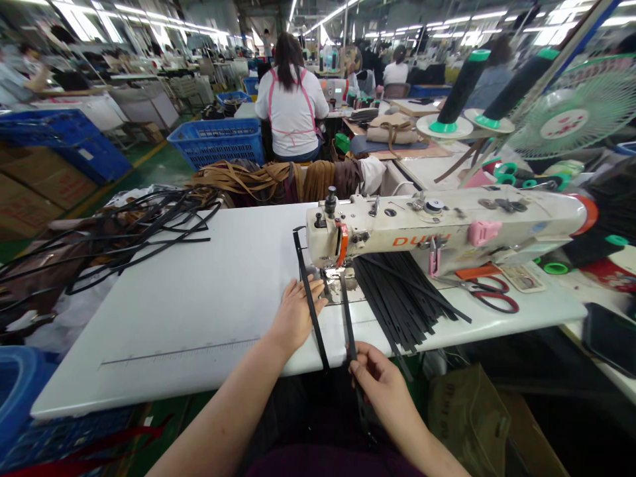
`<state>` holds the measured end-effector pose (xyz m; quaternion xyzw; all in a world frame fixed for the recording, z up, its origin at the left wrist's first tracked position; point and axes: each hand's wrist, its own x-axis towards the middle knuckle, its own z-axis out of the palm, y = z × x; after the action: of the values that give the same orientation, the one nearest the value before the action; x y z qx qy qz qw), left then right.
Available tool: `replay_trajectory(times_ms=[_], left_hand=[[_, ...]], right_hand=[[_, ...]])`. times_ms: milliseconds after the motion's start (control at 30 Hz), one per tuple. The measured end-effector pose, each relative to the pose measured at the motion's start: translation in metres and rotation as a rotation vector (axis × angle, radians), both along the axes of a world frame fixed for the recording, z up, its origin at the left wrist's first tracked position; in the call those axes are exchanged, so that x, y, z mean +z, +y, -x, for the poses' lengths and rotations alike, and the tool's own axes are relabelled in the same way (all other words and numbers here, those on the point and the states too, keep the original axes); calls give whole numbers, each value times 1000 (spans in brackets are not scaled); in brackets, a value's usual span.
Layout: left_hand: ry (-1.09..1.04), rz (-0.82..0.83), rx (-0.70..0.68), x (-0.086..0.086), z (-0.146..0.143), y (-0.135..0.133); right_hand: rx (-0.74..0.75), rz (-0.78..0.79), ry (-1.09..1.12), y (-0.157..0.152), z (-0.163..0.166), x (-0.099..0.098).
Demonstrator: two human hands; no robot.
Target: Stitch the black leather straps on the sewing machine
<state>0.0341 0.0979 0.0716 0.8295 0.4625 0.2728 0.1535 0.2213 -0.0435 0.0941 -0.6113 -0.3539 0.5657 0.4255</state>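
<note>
My left hand [294, 315] lies flat on the white sewing table [199, 285], fingers stretched toward the needle area of an industrial sewing machine [447, 222]. Across the back of that hand runs a narrow black strap [317, 324], its near end at the table's front edge. My right hand [375, 374] pinches a second black strap [347, 311] between thumb and fingers at the front edge. This strap reaches up to the presser foot [339, 270], and its lower end hangs toward my lap. Right of the needle, a pile of black straps [397, 298] lies fanned out under the machine arm.
Red-handled scissors [491, 295] rest right of the pile. Loose black cords [149, 232] hang over the table's left end. Brown straps [278, 179] are heaped behind the table. Black thread cones [460, 93] and a fan [571, 119] stand right. A person [293, 106] sits ahead.
</note>
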Motion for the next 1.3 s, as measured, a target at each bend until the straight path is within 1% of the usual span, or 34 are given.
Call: replay_trajectory(times_ms=[200,433,600,767,900,1000,1100,1200,1300], left_hand=[[-4,-55,-1,-6,1,1],[54,43,20,2,-2,3],[58,45,32,-1,-3,5],[-28,15,37,-7,-1,10],[-135,7,41,-11,2,31],[-121,49,68,-9,2,55],[-85,94,113,-2,-3,78],[-80,112,162,5,-9,95],[-65,131,189,6,-13,110]], right_hand=[[7,27,-5,-1,-1,1],[15,70,-5,-1,-1,7],[34,55,-32,-1,-1,7],[53,30,-77,-2,-2,7],[112,-32,-129,-4,-3,8],[162,-41,-142,-4,-3,7],[158,-40,-162,0,-2,7],[138,-55,-161,6,0,6],[131,-57,-149,11,3,5]])
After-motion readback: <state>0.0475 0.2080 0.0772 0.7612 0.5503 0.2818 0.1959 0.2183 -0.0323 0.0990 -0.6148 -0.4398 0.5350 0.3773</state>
